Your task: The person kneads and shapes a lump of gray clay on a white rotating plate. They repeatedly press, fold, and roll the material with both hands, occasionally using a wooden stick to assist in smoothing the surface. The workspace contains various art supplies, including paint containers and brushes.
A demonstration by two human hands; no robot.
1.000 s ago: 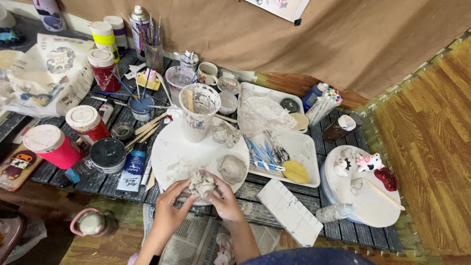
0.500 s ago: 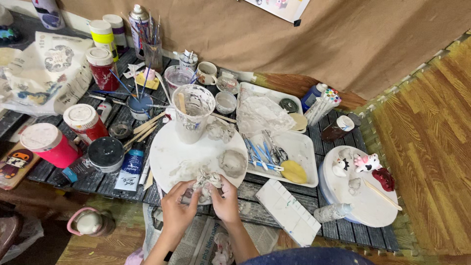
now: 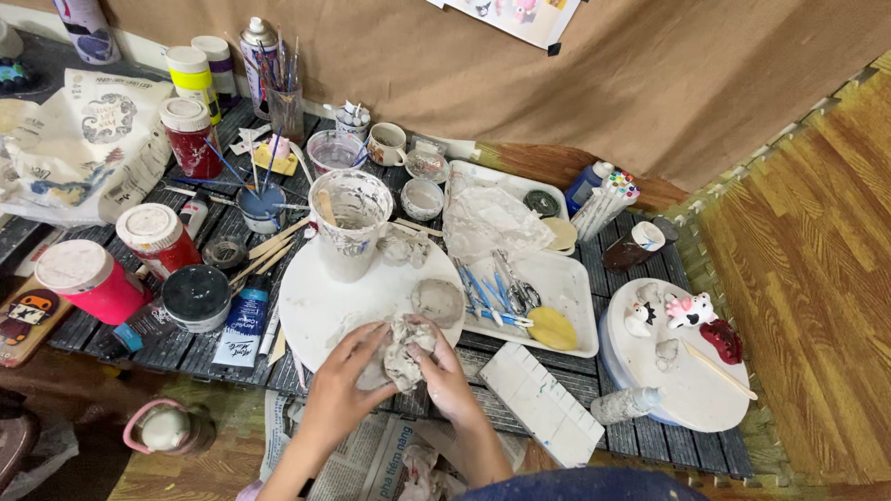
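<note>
The dark slatted worktop (image 3: 650, 269) is crowded edge to edge, its left end and near corners cut off by the frame, and on it sits a round white board (image 3: 320, 301) smeared with grey. Over the board's near edge both hands grasp one grey clay lump (image 3: 405, 351) — the left hand (image 3: 345, 371) wraps its left side, the right hand (image 3: 444, 371) its right. Fingers cover much of the lump, so its shape is hard to make out — forearms run out of the bottom edge.
</note>
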